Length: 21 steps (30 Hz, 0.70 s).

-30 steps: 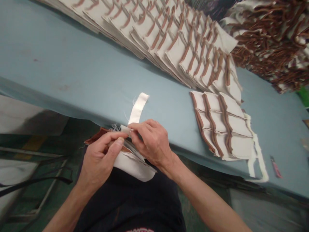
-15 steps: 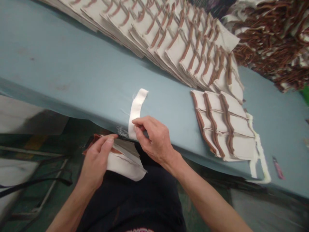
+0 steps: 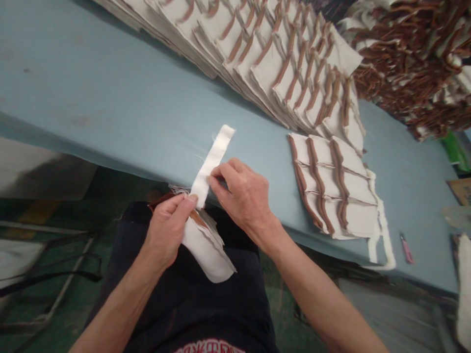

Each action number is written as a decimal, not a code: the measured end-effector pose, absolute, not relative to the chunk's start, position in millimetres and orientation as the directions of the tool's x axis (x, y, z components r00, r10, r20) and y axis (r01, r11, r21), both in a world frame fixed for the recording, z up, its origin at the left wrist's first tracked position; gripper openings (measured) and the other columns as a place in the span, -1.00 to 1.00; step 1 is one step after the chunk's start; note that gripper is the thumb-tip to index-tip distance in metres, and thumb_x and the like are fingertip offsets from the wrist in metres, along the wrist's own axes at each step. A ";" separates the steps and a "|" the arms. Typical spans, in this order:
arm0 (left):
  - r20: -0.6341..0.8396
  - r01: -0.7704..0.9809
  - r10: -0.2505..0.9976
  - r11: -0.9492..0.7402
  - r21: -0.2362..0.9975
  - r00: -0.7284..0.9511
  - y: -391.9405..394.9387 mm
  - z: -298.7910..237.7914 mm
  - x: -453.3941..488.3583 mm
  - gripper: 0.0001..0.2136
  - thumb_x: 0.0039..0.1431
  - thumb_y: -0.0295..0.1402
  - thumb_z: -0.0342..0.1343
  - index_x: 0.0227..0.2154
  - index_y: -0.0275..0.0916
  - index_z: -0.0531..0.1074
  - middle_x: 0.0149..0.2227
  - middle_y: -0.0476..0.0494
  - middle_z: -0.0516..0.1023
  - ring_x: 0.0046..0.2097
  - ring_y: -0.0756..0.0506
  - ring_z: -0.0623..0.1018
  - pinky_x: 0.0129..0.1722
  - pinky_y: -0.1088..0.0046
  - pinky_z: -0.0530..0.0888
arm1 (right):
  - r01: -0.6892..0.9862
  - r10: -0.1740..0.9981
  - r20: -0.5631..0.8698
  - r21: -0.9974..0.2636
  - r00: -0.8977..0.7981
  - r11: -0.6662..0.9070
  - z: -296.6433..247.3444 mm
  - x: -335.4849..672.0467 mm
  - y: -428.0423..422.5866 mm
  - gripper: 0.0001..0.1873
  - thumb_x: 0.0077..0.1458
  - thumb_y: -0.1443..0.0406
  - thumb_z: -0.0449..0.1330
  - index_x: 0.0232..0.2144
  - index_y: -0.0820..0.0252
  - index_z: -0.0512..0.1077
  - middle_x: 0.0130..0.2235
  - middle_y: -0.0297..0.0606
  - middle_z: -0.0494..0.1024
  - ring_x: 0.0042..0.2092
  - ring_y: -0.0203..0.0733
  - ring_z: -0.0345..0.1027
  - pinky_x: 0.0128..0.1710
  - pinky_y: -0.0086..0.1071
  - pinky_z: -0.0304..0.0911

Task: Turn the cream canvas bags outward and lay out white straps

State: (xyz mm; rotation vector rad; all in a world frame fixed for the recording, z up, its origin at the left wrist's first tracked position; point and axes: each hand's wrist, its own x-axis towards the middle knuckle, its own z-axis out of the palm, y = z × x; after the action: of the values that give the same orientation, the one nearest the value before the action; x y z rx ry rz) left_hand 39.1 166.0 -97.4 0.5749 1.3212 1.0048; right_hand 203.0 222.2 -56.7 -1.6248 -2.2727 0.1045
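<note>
step: long white fabric strip (image 3: pixel 213 159) pinched tight by L hand (image 3: pixel 167 230) + R hand (image 3: pixel 245 198), blue table (image 3: pixel 110 113) edge | next: even tension needed imo

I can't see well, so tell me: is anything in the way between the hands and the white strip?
Nothing visible is. The right hand pinches the strip near its lower end at the table edge, and the left hand touches that end while holding cloth pieces.

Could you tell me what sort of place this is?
Probably a sewing workshop: rows of cream pieces with brown trim line the blue worktable, a tangled heap lies beyond, and the left hand and right hand pinch a cream fabric strip.
</note>
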 end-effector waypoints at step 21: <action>-0.468 -0.153 0.883 0.464 0.872 0.007 185.4 -59.4 40.6 -0.55 -0.09 0.10 0.52 -0.63 -0.17 0.55 -0.57 -0.02 0.55 -0.50 -0.05 0.41 -0.51 0.46 0.34 | 0.716 0.562 0.668 -0.062 -0.488 0.695 -65.9 215.3 200.9 -0.68 0.59 0.30 0.19 -0.29 0.11 0.59 -0.33 -0.32 0.67 -0.32 -0.19 0.36 -0.31 -0.28 0.25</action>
State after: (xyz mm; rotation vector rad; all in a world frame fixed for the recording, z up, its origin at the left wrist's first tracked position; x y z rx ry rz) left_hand 40.6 185.4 -59.4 0.7269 1.3123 0.9340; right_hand 215.3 200.9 -65.9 -0.9717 -2.2246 -0.2936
